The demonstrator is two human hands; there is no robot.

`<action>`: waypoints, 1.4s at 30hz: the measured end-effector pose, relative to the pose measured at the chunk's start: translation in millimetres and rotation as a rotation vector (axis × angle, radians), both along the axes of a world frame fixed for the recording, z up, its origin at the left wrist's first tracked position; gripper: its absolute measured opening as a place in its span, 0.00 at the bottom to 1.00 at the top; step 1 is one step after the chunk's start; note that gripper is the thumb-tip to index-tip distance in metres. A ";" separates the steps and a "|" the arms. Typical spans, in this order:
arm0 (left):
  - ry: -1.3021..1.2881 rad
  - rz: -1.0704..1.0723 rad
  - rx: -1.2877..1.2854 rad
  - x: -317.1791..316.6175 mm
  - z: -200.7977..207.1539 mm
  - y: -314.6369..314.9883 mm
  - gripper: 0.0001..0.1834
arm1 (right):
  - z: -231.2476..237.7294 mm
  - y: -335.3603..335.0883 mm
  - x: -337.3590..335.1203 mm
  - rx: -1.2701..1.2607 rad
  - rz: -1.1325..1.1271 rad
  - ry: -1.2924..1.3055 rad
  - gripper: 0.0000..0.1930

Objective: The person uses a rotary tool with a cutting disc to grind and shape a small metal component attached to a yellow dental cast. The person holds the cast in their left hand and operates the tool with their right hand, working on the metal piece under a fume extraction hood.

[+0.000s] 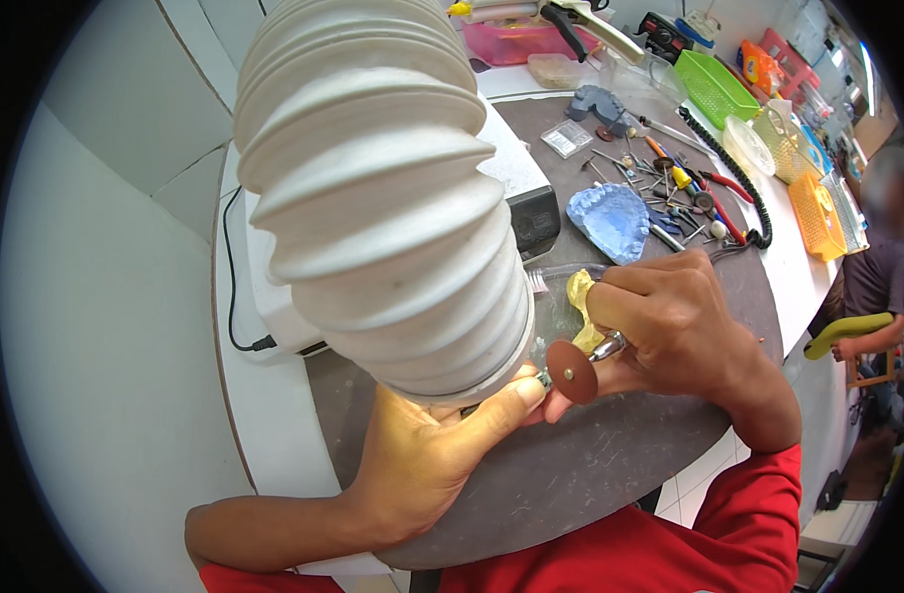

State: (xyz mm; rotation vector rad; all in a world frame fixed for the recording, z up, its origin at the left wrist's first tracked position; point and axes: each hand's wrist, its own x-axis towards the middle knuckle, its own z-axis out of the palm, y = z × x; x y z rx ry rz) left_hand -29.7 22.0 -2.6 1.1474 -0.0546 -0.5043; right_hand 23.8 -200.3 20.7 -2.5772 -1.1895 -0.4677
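My right hand (677, 321) is wrapped round a rotary handpiece (608, 345), whose tip carries a flat reddish-brown disc (570, 374). Opposite it, my left hand (427, 463) pinches a small shiny piece (544, 378) between thumb and fingers, right at the disc's left edge. Whether disc and piece touch, I cannot tell. Some left fingers are hidden under the mouth of a wide white corrugated hose (392, 217), which hangs over that hand. A yellow cast piece (578, 295) sits just beyond my right fingers.
Behind my right hand lies a blue dental cast (610, 219), beside several scattered burs and hand tools (679, 193). A grey cast (600, 104) is farther back. A black coiled cord (743, 183) runs along the right. Baskets (717, 87) line the far bench; another person (872, 287) is at right.
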 end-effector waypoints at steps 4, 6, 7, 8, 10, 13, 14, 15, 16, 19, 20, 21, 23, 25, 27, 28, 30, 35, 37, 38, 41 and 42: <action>0.019 0.029 -0.020 -1.8 3.4 -1.7 0.07 | 2.2 -1.0 -1.0 -0.011 -0.029 -0.009 0.32; 0.014 0.021 -0.028 -1.0 2.0 -1.8 0.07 | 0.9 -1.9 -0.5 -0.022 -0.027 -0.007 0.32; 0.018 0.022 -0.033 -0.8 2.1 -2.1 0.07 | 1.1 -1.8 -0.7 -0.018 -0.029 -0.011 0.32; 0.021 0.024 -0.036 -1.0 2.5 -2.0 0.07 | 1.3 -0.9 -1.1 -0.013 -0.030 -0.015 0.32; 0.022 0.025 -0.035 -1.0 3.8 -1.8 0.07 | 1.0 -0.6 -0.8 -0.008 -0.029 -0.012 0.32; 0.012 0.024 -0.013 -0.4 3.3 -2.7 0.07 | 1.8 -2.9 0.2 -0.004 -0.017 -0.003 0.32; 0.005 0.029 0.006 -1.1 0.5 -1.8 0.07 | 2.6 -2.2 0.8 0.008 -0.003 -0.007 0.31; -0.002 0.034 0.025 -1.4 -0.9 -1.3 0.07 | 3.7 -1.7 1.2 0.019 0.010 -0.011 0.31; 0.027 0.050 0.025 -1.4 1.8 -2.2 0.07 | 5.3 -2.5 1.1 0.048 0.001 -0.015 0.31; 0.086 0.100 0.017 -1.3 8.7 -3.7 0.08 | 14.7 -6.7 1.5 0.093 -0.024 -0.024 0.31; 0.085 0.105 0.010 -0.5 8.0 -3.7 0.09 | 16.0 -9.0 1.3 0.103 -0.029 -0.026 0.31; 0.085 0.111 0.004 0.0 7.0 -3.7 0.10 | 16.6 -11.4 1.2 0.114 -0.033 -0.028 0.31; 0.050 0.113 0.053 1.2 3.1 -3.6 0.11 | 18.1 -15.7 0.4 0.126 -0.044 -0.027 0.31; 0.016 0.114 0.086 2.7 0.5 -4.3 0.11 | 19.6 -19.5 -0.8 0.127 -0.058 -0.021 0.31; -0.022 0.124 0.105 2.9 -0.6 -4.6 0.12 | 18.9 -21.1 -0.6 0.132 -0.059 -0.019 0.31; -0.050 0.124 0.128 3.0 -2.4 -4.4 0.12 | 18.5 -21.9 -0.6 0.134 -0.061 -0.019 0.31; -0.107 0.131 0.177 1.4 -4.3 -3.1 0.12 | 18.7 -21.5 -0.7 0.143 -0.054 -0.014 0.31; -0.101 0.137 0.186 1.6 -5.0 -4.2 0.12 | 17.2 -22.2 -0.6 0.141 -0.052 -0.009 0.30; -0.099 0.137 0.179 1.4 -4.6 -4.0 0.12 | 17.2 -22.3 -0.6 0.134 -0.053 -0.008 0.30; -0.094 0.140 0.165 1.4 -4.4 -4.4 0.12 | 16.2 -22.1 -0.1 0.136 -0.047 -0.002 0.30; 0.009 0.153 0.059 1.4 0.3 -5.9 0.12 | 12.5 -19.6 0.0 0.122 -0.038 0.006 0.30; 0.058 0.154 0.011 1.8 2.0 -6.8 0.12 | 12.6 -17.8 -1.1 0.104 -0.039 0.002 0.30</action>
